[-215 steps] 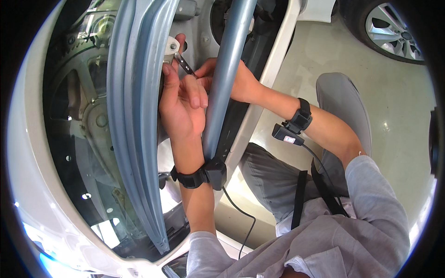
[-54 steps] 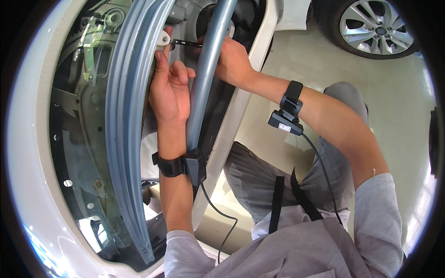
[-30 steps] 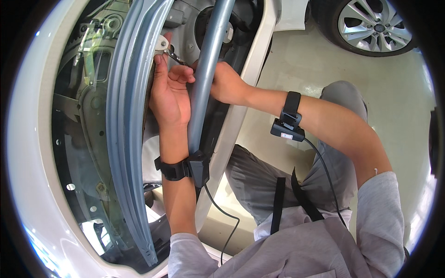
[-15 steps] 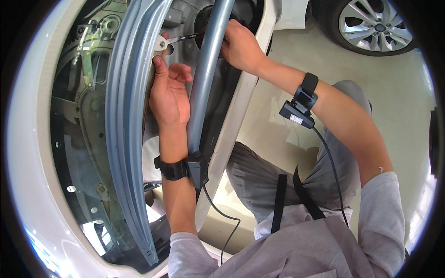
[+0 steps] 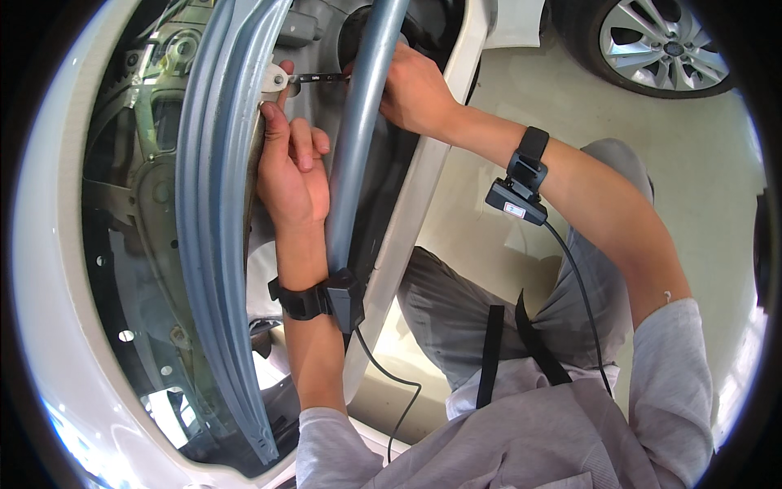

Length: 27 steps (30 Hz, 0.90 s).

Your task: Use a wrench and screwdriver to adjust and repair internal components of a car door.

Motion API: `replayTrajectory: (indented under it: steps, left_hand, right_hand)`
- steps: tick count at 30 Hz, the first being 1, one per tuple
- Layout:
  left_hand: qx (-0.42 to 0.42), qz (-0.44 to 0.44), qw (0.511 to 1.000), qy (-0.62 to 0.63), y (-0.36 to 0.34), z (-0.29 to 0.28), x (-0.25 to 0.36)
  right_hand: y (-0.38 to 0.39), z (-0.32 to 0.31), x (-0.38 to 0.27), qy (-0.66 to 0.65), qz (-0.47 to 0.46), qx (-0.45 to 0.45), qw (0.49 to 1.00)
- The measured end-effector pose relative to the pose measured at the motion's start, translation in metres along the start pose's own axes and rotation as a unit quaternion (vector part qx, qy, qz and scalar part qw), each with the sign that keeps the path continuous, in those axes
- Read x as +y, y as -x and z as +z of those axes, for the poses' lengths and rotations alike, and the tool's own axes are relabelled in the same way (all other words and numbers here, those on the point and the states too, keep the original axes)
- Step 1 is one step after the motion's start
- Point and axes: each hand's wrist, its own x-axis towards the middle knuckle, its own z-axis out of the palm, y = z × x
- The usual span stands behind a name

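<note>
Pressing against the inner side of a grey-blue window frame channel (image 5: 213, 204) of a stripped white car door (image 5: 49, 269), the left hand (image 5: 292, 167) has its fingers loosely curled, the forefinger stretched up to touch a small pale metal bracket (image 5: 274, 79) at the channel's edge. The right hand (image 5: 414, 88) is closed around the handle end of a slim dark wrench (image 5: 319, 78), whose tip meets the bracket; the handle itself is hidden behind a grey tubular bar (image 5: 358, 138) that crosses in front. Both wrists carry black straps with small sensor boxes and cables. A car wheel (image 5: 660, 41) stands well apart on the pale floor.
</note>
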Motion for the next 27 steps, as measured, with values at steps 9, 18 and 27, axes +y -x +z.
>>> replayTrajectory:
  steps: [9, 18, 27]
  left_hand:
    - [0.021, -0.009, 1.0, 0.021, -0.001, 0.007, 0.0]
    - [0.03, -0.015, 0.999, 0.042, 0.0, 0.0, -0.001]
    - [0.042, -0.048, 0.998, -0.02, 0.004, 0.005, 0.006]
  right_hand:
    - [0.001, 0.017, 0.011, -0.064, 0.0, 0.045, 0.997]
    - [0.023, 0.025, -0.022, -0.184, 0.011, -0.116, 0.976]
    - [0.028, 0.013, -0.043, -0.463, 0.197, -0.327, 0.8]
